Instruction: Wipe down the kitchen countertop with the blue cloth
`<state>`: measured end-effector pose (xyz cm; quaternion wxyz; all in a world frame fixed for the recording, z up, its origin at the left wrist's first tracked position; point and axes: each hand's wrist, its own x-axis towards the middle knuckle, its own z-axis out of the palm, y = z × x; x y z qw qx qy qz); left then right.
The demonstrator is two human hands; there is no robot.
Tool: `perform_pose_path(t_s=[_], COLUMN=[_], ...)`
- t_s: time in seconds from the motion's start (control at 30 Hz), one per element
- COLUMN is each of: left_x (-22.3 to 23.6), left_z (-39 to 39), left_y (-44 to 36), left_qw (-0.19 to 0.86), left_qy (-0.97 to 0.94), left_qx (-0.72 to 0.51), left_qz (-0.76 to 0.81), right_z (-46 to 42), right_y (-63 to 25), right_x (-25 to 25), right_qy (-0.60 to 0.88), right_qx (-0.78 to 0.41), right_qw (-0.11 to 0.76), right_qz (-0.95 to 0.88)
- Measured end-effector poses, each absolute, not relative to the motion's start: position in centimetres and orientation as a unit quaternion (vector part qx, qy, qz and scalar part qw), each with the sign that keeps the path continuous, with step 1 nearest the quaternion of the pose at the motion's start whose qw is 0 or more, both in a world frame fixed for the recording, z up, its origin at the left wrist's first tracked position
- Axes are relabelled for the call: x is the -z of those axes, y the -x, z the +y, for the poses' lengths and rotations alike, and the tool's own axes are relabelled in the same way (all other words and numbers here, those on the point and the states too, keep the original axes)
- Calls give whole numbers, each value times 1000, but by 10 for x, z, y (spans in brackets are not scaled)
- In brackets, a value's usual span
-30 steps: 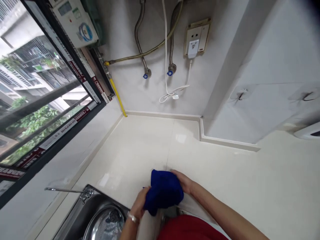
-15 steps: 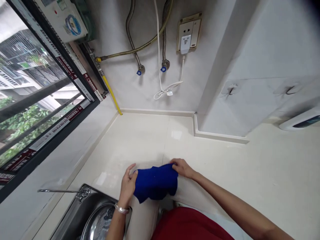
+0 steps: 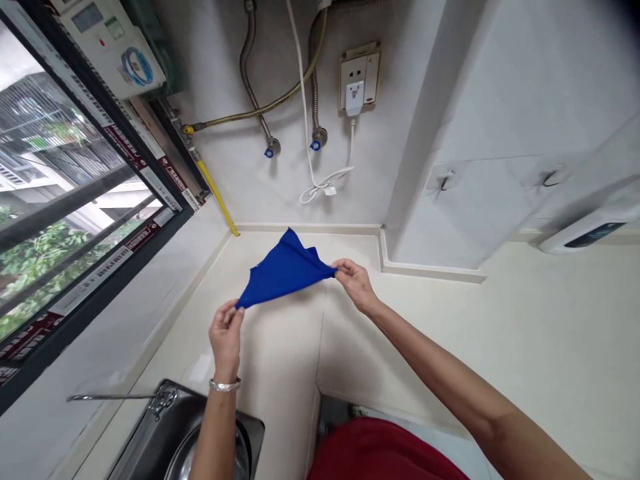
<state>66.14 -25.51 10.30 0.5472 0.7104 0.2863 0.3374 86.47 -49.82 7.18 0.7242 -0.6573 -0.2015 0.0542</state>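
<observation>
A blue cloth (image 3: 287, 270) is stretched between my two hands above the pale countertop (image 3: 280, 353). My left hand (image 3: 227, 330) pinches its lower left corner between thumb and fingers; a silver bracelet (image 3: 225, 385) circles that wrist. On the other side, my right hand (image 3: 355, 283) grips the right corner, with the arm extended. The cloth's far edge fans up toward the back wall, one point raised and a fold showing near the right. Its near edge is drawn fairly straight.
A steel sink (image 3: 165, 427) holding a round metal basin (image 3: 185, 460) lies at lower left, with a faucet (image 3: 163, 400). Behind are a yellow pipe (image 3: 217, 197), hoses, and a wall socket (image 3: 359, 77) with a plugged cord. Wall hooks (image 3: 443, 180) and a white device (image 3: 583, 230) are at right.
Both hands have moved forward, away from my body, and farther apart. The cloth, bunched and hanging before, is now spread out and swung up toward the back wall.
</observation>
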Motion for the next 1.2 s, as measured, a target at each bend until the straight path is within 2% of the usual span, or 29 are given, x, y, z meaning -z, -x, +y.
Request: perform_pose_path(t_s=[0.07, 0.13, 0.23, 0.33, 0.53, 0.7, 0.8, 0.87, 0.97, 1.1, 1.2], left_x=[-65, -27, 17, 37, 29, 10, 4, 3, 6, 18, 28], left_z=[-262, -273, -289, -293, -286, -301, -305, -301, -291, -281, -277], left_y=[-647, -631, -612, -606, -607, -567, -541, -538, -562, -619, -650], left_qw=[534, 524, 503, 482, 441, 445, 434, 381, 295, 265, 244], left_qy=[-761, -778, -793, -808, -843, -856, -865, -889, -915, -920, -919], left_qx=[-218, -157, -99, -76, -21, 85, 158, 148, 84, 33, 13], left_qz=[296, 309, 329, 331, 308, 248, 194, 205, 262, 286, 310], right_z=[-514, -531, -549, -552, -544, -574, -584, -573, -533, -477, -461], right_y=[-851, -831, -802, -787, -787, -774, -770, -770, -765, -755, -756], right_x=[-29, 11, 52, 67, 56, 41, 32, 28, 30, 43, 55], right_qy=[718, 744, 770, 794, 895, 905, 922, 917, 891, 895, 899], right_qx=[-94, -128, -163, -174, -180, -229, -169, -111, -100, -78, -65], right_qw=[663, 631, 589, 552, 344, 272, 228, 220, 223, 170, 173], right_qz=[-188, -181, -185, -188, -220, -231, -263, -312, -382, -404, -396])
